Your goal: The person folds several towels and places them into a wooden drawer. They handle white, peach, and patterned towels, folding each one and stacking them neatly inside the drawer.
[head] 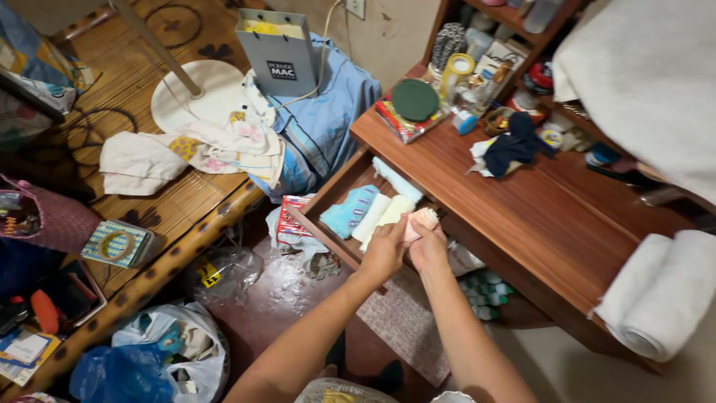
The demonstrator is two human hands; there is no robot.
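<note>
On my wooden desktop (522, 216) I see a round dark-green lid (415, 100), a crumpled navy cloth (516, 145) and a rolled white towel (660, 295). A grey paper bag (277, 52) stands behind blue striped fabric (328, 119).

The small pink cloth (422, 221) is half covered by both hands; the drawer (339, 195) runs under the table (522, 216); the white towel roll (660, 295) is cut off at right.

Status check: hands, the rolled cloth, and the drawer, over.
Left hand and right hand together grip a small pale pink rolled cloth. Held over the open wooden drawer. Blue, white and yellow folded cloths already inside; nothing blocking.
</note>
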